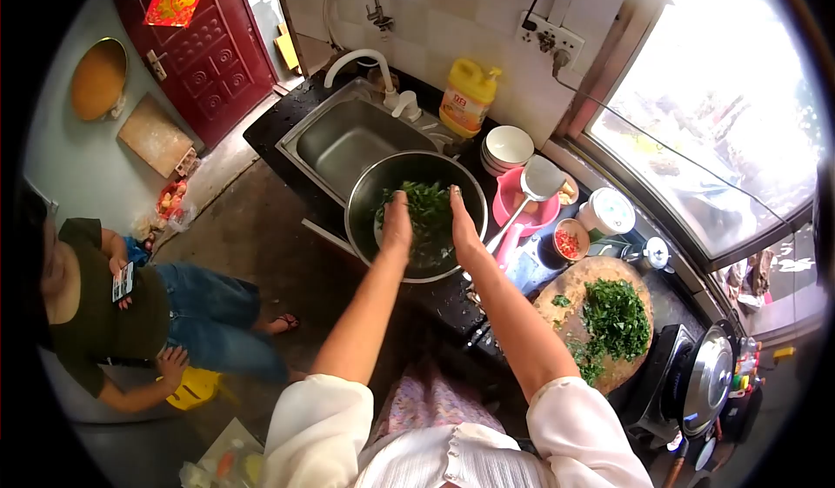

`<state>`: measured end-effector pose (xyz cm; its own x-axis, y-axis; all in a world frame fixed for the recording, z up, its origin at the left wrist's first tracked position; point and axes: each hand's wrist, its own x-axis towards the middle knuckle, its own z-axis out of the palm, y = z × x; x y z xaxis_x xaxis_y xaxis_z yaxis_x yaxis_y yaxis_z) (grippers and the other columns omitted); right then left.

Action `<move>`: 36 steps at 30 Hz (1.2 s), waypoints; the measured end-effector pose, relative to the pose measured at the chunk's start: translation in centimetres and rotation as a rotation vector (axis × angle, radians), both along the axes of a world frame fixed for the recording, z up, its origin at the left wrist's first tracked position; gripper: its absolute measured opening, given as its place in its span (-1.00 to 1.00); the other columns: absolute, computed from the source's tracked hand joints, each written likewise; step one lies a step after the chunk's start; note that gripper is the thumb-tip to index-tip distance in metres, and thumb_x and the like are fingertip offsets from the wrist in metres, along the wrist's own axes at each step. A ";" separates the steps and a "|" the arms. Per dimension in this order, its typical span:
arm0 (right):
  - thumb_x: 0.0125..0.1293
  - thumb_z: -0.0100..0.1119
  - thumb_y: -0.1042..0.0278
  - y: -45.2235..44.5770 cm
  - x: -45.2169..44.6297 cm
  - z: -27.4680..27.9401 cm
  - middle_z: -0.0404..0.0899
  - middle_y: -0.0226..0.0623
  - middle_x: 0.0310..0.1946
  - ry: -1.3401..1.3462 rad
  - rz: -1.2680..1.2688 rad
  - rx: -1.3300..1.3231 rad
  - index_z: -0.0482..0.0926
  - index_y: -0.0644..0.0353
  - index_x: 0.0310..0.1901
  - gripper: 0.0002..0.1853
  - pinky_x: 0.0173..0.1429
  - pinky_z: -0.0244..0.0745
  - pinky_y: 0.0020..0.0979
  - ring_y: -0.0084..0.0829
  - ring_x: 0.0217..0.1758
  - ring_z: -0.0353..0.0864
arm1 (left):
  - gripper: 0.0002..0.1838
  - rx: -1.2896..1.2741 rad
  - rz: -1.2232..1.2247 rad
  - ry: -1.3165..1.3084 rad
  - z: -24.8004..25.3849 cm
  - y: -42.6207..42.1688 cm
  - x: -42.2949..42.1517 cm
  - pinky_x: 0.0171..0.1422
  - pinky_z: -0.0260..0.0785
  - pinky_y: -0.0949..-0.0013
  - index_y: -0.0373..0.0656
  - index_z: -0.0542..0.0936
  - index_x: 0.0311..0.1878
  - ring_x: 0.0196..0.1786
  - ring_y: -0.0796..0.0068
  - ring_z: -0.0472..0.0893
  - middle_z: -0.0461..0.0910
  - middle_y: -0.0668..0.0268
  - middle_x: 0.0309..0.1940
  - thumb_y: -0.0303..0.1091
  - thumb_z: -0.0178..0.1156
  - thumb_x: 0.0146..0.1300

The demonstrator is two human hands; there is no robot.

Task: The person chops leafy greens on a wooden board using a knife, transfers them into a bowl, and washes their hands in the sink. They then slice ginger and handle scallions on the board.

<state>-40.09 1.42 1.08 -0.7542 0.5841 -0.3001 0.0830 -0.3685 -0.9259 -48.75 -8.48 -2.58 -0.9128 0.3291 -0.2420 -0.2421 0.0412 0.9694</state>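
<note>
A wide metal basin [352, 234] sits at the sink's near edge, with chopped leafy greens [424, 208] inside it. My left hand [397, 220] reaches into the basin on the left of the greens, palm turned inward and fingers held out straight. Facing it from the right side is my right hand [464, 218], also with fingers extended. The greens lie between the two palms; whether the palms press on them is hard to tell. On a round wooden cutting board [541, 301] to my right rests a pile of more chopped greens [616, 318].
Behind the basin is a steel sink [335, 136] with a white faucet [365, 56]. A yellow jug [468, 96], stacked bowls [508, 146], a pink colander [537, 218], a ladle [541, 180] and a bowl of red chillies [569, 243] line the counter. Another person [113, 314] sits at left holding a phone.
</note>
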 end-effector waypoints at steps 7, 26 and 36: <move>0.54 -0.12 0.02 1.7 -1.6 0.4 0.39 -0.42 0.35 0.066 0.293 0.146 0.44 0.04 0.34 -0.53 0.35 0.26 -0.41 -0.42 0.33 0.37 | -0.46 -0.129 -0.286 -0.143 3.1 -3.9 -3.0 0.28 0.32 0.15 -0.05 0.54 0.25 0.27 0.14 0.49 0.49 0.17 0.28 0.10 -0.02 0.40; 0.35 0.20 0.50 10.9 33.9 -1.2 0.68 -0.35 -0.16 -0.125 -0.822 0.868 0.66 0.29 -0.07 -0.83 0.00 0.49 -0.51 -0.57 -0.15 0.60 | -0.67 0.130 -0.826 0.256 1.8 13.8 26.9 -0.30 0.41 0.36 -0.20 0.53 -0.36 -0.46 0.46 0.55 0.54 0.32 -0.58 -0.19 0.01 0.48; 0.36 0.17 0.20 18.4 50.5 -10.2 0.52 0.02 0.16 -0.509 -0.989 0.911 0.45 0.30 0.24 -0.50 0.36 0.32 -0.20 -0.05 0.25 0.48 | -0.31 -0.100 -0.786 0.931 -6.6 24.3 32.7 0.55 -0.07 -0.03 -0.23 0.40 0.32 0.45 -0.11 0.23 0.38 -0.10 0.31 0.18 -0.02 0.40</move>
<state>10.39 19.81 -9.14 0.1405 0.9269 0.3480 0.5356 0.2245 -0.8141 -16.04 15.78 -9.15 -0.3115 0.8866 0.3418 0.6671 -0.0521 0.7432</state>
